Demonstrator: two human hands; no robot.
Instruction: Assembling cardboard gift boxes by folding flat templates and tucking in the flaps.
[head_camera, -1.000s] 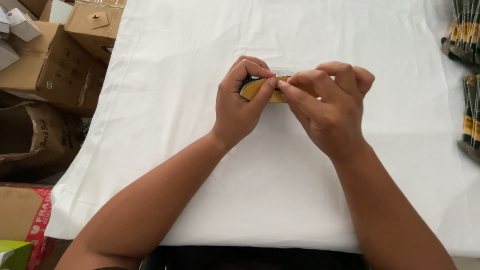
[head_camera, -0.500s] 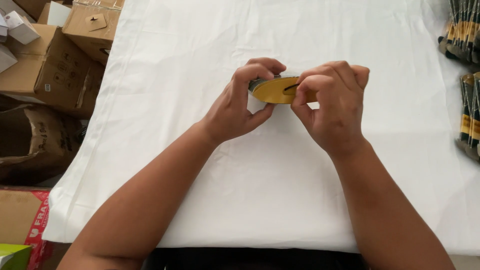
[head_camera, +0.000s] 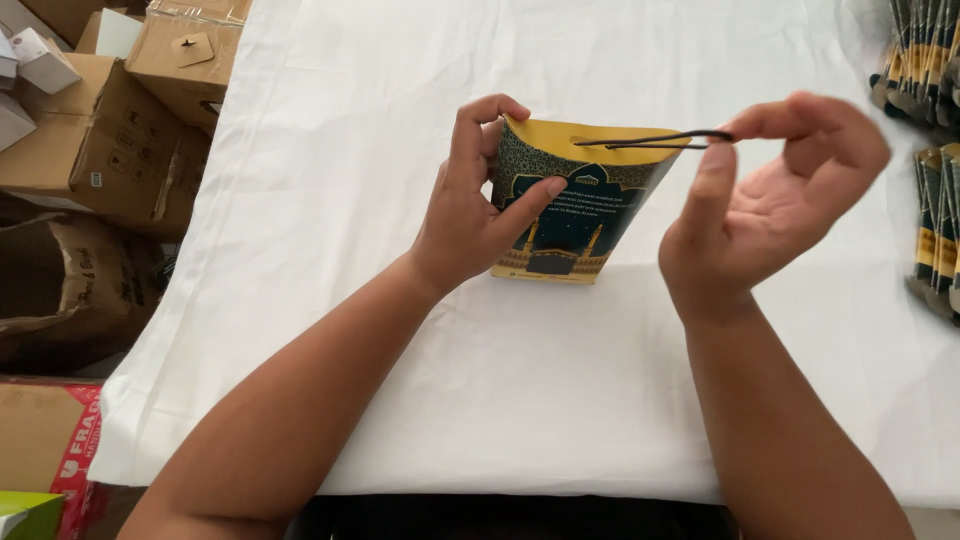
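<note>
The left hand comes in from 7 o'clock, forearm slanting up across the worktop. Its fingers grasp the left edge of a small paper bag, thumb across the front, the others behind. The bag stands upright near the middle of the white cloth, long axis vertical, its yellow open mouth toward 12 o'clock and its base on the cloth. The right hand rises from 5 o'clock, palm turned up, fingers pinching a thin dark cord that runs level toward 9 o'clock into the bag's top. Stacked flat bags lie at 3 o'clock; cardboard boxes at 9 o'clock.
</note>
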